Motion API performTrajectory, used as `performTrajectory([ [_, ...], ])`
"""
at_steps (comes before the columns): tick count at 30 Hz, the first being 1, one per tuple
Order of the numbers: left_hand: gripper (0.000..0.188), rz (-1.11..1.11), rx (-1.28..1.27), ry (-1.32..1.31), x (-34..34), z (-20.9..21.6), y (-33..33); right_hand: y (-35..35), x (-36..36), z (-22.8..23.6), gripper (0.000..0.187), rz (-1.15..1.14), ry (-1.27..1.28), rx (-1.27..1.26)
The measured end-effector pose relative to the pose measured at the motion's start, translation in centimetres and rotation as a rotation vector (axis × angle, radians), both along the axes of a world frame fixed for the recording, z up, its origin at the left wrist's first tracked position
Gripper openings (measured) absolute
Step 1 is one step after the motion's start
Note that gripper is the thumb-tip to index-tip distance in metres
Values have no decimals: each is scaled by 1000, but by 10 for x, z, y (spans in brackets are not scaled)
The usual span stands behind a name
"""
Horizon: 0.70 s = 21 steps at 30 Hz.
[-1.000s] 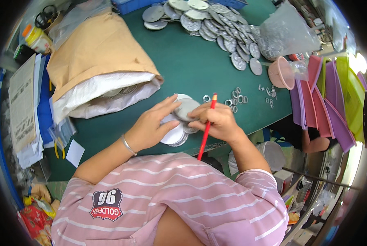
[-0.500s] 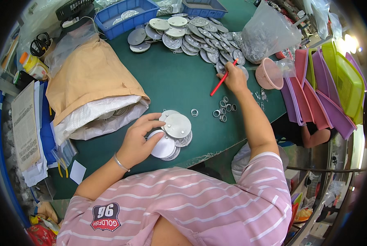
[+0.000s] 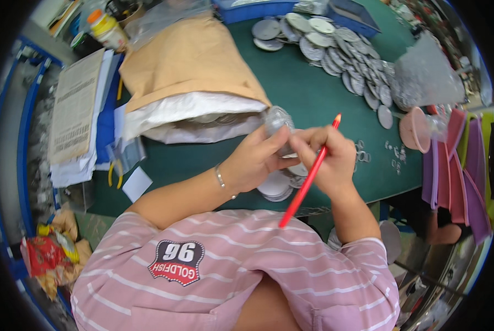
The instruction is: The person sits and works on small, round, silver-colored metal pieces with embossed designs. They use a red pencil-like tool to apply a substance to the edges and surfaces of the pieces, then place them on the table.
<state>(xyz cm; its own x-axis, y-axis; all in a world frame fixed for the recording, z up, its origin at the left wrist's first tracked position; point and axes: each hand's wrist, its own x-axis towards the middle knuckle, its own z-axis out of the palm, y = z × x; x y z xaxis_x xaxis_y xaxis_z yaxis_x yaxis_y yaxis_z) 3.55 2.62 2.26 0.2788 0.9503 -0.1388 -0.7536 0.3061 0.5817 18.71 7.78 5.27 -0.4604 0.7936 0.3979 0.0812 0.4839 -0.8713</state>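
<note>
My left hand (image 3: pixel 250 161) is closed around a round silver medallion (image 3: pixel 280 121) with a raised pattern, held tilted above the table; it may be more than one piece. Against the medallion's lower edge are the fingers of my right hand (image 3: pixel 335 157). That hand also grips a red pencil (image 3: pixel 305 196), its bare tip pointing up and away from me. Under my hands lies a small stack of silver discs (image 3: pixel 273 186), partly hidden by them. Just left of the medallion is the open mouth of a brown sack with white lining (image 3: pixel 203 105); more discs show inside.
A large heap of silver discs (image 3: pixel 343 55) spreads across the far side of the green table (image 3: pixel 307 94). Small metal rings (image 3: pixel 362 154) lie right of my right hand. Beyond them are a pink cup (image 3: pixel 415 129), a clear plastic bag (image 3: pixel 429 71) and coloured trays (image 3: pixel 459 165).
My right hand has come back from the disc heap to my left hand, still with the red pencil. The left hand has lifted a medallion off the stack. The whole view has shifted.
</note>
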Motion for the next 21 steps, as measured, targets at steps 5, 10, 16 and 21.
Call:
performTrajectory([
  [5, 37, -20, -39, -26, -20, 1, -14, -4, -14, -7, 24, -153, 229, -327],
  [10, 31, 69, 49, 184, -20, -7, -24, -16, -14, -23, 31, 17, 222, -356],
  [16, 22, 332, 291, 563, -32, -10, -30, -15, -14, -32, 35, 72, 236, -34],
  [21, 21, 408, 420, 735, -32, -11, -32, -14, -14, -33, 35, 99, 256, -57],
])
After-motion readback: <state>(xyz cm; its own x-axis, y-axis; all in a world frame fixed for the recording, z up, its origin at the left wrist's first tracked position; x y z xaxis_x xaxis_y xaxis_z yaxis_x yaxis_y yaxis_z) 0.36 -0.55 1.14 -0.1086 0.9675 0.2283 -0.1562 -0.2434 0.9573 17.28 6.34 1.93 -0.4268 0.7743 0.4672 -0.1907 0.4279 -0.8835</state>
